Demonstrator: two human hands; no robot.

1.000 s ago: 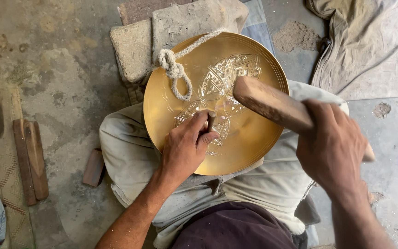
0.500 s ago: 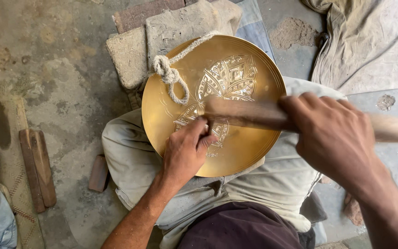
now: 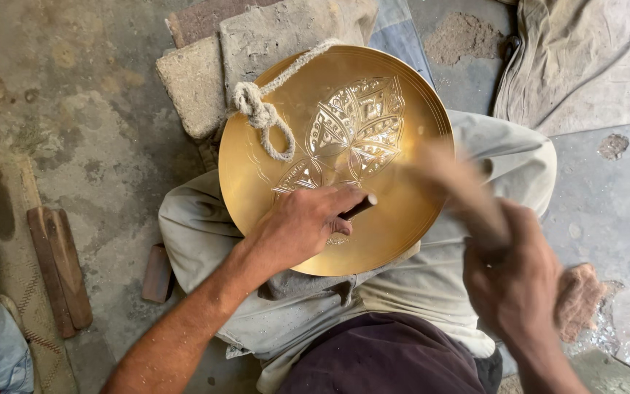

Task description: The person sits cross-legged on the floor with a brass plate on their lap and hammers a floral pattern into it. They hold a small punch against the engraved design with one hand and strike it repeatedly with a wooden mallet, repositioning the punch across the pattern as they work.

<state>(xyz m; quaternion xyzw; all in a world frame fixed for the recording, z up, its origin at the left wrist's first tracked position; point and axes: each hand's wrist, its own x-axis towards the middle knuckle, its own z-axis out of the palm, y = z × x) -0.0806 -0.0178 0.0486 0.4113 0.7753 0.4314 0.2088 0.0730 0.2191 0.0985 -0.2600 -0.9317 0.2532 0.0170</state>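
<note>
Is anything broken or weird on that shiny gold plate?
Nothing looks broken. The brass plate rests tilted on the person's lap, with a leaf pattern only partly worked. A knotted rope lies over its rim. The left hand holds a small punch; the right hand grips a blurred wooden mallet.

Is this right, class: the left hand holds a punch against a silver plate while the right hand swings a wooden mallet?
Not quite. The head view shows the plate is golden brass, not silver. The left hand does hold the punch against it while the right hand swings the wooden mallet.
</note>
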